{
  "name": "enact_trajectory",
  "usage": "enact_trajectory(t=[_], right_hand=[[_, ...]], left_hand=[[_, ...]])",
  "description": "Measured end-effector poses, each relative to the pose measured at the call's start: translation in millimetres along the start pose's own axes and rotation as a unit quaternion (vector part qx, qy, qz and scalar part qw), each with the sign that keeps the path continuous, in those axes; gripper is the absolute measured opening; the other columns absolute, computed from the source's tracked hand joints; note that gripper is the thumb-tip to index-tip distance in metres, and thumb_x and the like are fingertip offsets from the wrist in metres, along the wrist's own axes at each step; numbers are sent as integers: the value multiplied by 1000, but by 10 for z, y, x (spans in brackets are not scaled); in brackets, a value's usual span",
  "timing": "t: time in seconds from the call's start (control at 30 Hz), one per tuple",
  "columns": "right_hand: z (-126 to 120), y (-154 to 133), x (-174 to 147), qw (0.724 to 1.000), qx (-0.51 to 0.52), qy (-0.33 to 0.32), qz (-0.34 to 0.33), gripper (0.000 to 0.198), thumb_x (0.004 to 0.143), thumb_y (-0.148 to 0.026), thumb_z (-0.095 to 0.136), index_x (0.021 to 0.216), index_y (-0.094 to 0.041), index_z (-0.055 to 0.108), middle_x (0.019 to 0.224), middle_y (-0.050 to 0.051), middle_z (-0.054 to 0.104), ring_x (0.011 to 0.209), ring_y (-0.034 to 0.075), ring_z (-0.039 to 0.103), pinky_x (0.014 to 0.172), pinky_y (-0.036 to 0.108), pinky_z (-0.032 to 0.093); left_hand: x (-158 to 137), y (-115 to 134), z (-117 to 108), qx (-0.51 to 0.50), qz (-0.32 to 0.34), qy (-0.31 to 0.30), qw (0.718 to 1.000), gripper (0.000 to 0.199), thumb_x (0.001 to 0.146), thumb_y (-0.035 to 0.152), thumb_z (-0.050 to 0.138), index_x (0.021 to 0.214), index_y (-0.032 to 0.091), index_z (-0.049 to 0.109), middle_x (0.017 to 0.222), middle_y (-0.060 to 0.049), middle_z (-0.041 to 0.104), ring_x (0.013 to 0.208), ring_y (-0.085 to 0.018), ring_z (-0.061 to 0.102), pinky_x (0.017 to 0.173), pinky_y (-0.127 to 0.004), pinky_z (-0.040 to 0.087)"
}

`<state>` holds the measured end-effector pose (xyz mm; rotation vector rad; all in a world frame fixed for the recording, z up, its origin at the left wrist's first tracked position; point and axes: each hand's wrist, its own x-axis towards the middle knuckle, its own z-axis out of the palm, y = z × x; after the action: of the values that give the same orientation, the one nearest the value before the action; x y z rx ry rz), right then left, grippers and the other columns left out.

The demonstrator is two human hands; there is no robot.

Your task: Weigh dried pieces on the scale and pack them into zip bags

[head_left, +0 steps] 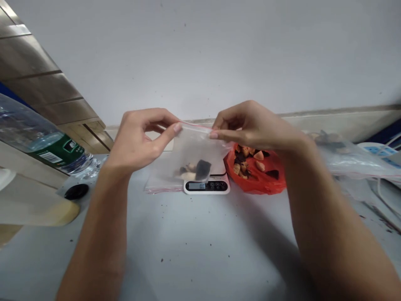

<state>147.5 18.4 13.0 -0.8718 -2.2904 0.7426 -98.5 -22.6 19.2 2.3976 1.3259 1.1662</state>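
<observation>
A small zip-lock bag (194, 146) hangs upright between my two hands, with a few dark and pale dried pieces at its bottom. My left hand (145, 136) pinches the top left corner of its red-edged seal. At the other end of the seal, my right hand (241, 125) pinches with thumb and fingers. Below and behind the bag is a white digital scale (206, 188), its display reading 0.0 and its plate mostly hidden. A red plastic bag (272, 167) of dried brown and black pieces lies open just right of the scale.
Flat zip-lock bags (159, 179) are stacked left of the scale. At the left are a green-labelled water bottle (46, 142), a black cap (77, 191) and a translucent container (34, 202). Filled clear bags (344, 154) and a cable (382, 194) lie right. A wall (219, 54) stands behind.
</observation>
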Motion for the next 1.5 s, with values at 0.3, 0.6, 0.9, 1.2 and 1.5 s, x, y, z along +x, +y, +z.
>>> enact_trajectory(t=[0.3,0.6,0.9,1.2,1.5], right_hand=[[-113,-39,-31,996,-44,-80,19,26,91,-39,72,76,-21,60,65,-4,54,60,12,46,57,29,34],[-303,-10,-395,996,62,-58,35,13,96,-24,58,91,-22,71,92,3,77,84,20,72,76,33,59],[-691,482,-1526,880,-271,376,104,51,96,-9,52,139,-24,75,135,16,77,129,34,71,113,53,54],[-540,888,-1861,896,-407,110,141,72,95,-61,61,153,-17,62,162,20,55,155,42,45,121,62,44],[-59,155,-660,897,-301,-141,292,26,98,-28,56,112,-20,77,97,10,81,81,26,74,67,33,48]], left_hand=[[90,116,160,42,54,22,997,19,100,37,63,94,27,79,99,-4,80,98,-23,75,88,-35,63],[114,597,550,57,177,95,978,15,101,26,67,108,32,79,120,-5,73,114,-28,70,102,-47,59],[32,477,1031,20,199,-170,965,21,107,25,59,116,22,77,122,-11,75,124,-27,66,98,-40,62],[74,571,1114,33,84,-320,943,27,109,36,57,109,22,80,117,-8,74,125,-28,61,104,-40,54],[106,431,755,38,-41,-397,916,27,103,36,52,97,25,77,93,-3,70,79,-20,63,65,-31,45]])
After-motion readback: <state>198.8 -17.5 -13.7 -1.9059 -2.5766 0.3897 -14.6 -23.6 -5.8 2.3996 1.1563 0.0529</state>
